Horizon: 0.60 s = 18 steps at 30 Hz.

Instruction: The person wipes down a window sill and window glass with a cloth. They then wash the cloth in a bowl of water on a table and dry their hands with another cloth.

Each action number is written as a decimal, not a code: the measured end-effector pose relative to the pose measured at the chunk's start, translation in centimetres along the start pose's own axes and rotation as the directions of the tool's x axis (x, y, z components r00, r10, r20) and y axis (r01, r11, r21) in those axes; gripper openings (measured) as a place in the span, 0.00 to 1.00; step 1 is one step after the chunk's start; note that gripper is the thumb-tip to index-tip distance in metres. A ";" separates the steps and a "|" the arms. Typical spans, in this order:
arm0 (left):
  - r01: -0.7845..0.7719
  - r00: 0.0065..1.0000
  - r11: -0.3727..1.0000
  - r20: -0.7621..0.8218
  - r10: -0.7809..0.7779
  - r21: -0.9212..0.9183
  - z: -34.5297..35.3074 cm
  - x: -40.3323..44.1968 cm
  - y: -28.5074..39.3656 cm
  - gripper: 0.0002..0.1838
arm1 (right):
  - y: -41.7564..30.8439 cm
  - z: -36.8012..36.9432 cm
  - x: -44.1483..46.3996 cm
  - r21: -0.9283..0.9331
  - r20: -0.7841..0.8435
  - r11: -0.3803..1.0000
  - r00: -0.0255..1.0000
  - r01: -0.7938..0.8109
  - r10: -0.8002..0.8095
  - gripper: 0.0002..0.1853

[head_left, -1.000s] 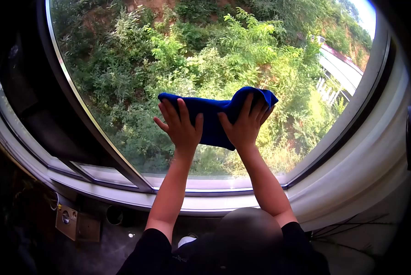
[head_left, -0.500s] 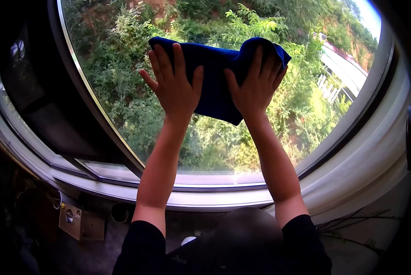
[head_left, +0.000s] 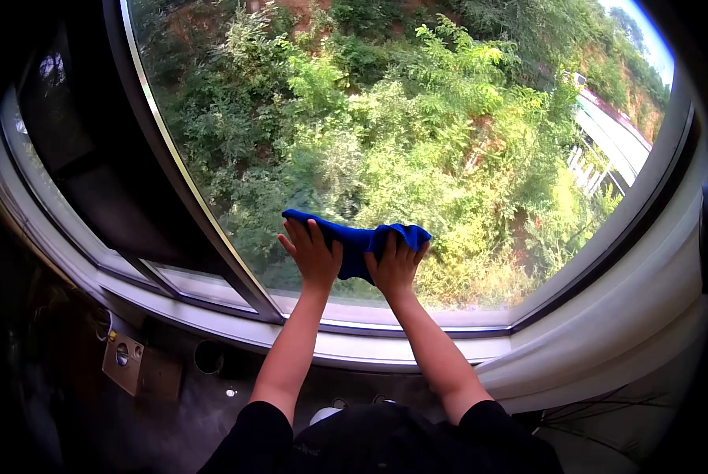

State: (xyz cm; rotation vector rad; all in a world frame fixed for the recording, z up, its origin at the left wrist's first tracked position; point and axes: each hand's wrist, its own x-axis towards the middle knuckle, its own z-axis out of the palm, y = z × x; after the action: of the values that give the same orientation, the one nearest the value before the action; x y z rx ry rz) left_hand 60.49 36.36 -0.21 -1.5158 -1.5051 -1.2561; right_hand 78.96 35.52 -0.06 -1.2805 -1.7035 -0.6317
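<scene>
A blue cloth (head_left: 356, 259) lies pressed against the window pane (head_left: 417, 158), low on the glass. My left hand (head_left: 314, 257) rests flat on its left part, fingers spread. On the cloth's right part is my right hand (head_left: 396, 265), also flat with fingers apart. The cloth's upper right corner is folded and bunched above the right fingers. Both arms reach forward, and the palms face the glass, so their undersides are hidden.
A dark window frame (head_left: 188, 182) stands left of the pane. The white sill (head_left: 369, 347) runs below. A pale curtain (head_left: 606, 332) hangs at right. On the floor at lower left are a box-like object (head_left: 122, 362) and a dark round container (head_left: 208, 357).
Both hands have slid down the glass with the blue cloth, from the upper part to near the bottom. The cloth is more bunched, and the hands are closer together.
</scene>
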 end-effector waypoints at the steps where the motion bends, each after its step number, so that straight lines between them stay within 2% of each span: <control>1: 0.003 1.000 1.000 0.015 -0.003 0.007 0.2 -1.1 -0.3 0.45 | 0.0 0.2 -1.0 0.019 0.001 1.000 1.000 0.010 -0.010 0.39; 4: 0.018 0.997 0.998 0.070 -0.023 0.061 0.3 -4.3 -1.3 0.47 | -0.1 1.3 -3.1 0.058 0.004 0.998 1.000 -0.001 0.001 0.35; 7: 0.046 0.990 0.995 0.132 -0.057 0.088 0.2 -6.5 -1.5 0.48 | -0.1 1.5 -4.3 0.081 -0.040 0.996 0.999 0.032 -0.029 0.34; 9: 0.054 0.983 0.993 0.167 -0.071 0.107 0.3 -7.0 -1.8 0.48 | -0.2 1.4 -4.8 0.081 -0.016 0.997 1.000 0.016 -0.015 0.35; 13: 0.031 0.992 0.998 0.119 -0.038 0.056 0.5 -6.7 -2.1 0.49 | -0.7 1.3 -4.7 0.102 0.014 0.994 0.999 -0.031 0.030 0.37; 15: 0.056 0.986 0.997 0.154 -0.063 0.050 0.4 -6.4 -2.3 0.49 | -0.9 1.7 -4.6 0.096 0.051 0.993 0.997 -0.063 0.058 0.41; 17: 0.086 0.984 0.996 0.154 -0.089 0.026 -0.3 -4.5 -2.8 0.49 | -2.1 0.6 -2.2 0.071 -0.006 0.995 0.997 -0.076 0.077 0.42; 18: 0.063 0.993 0.998 0.103 -0.065 0.023 -0.5 -3.3 -3.2 0.49 | -2.6 0.3 -0.9 0.055 -0.042 0.996 0.996 -0.073 0.075 0.43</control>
State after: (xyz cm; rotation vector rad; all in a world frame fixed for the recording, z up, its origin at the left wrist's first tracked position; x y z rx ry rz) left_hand 57.66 35.12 -3.68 -1.5523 -1.6401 -1.2109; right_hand 76.51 34.46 -0.74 -1.2773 -1.6194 -0.5632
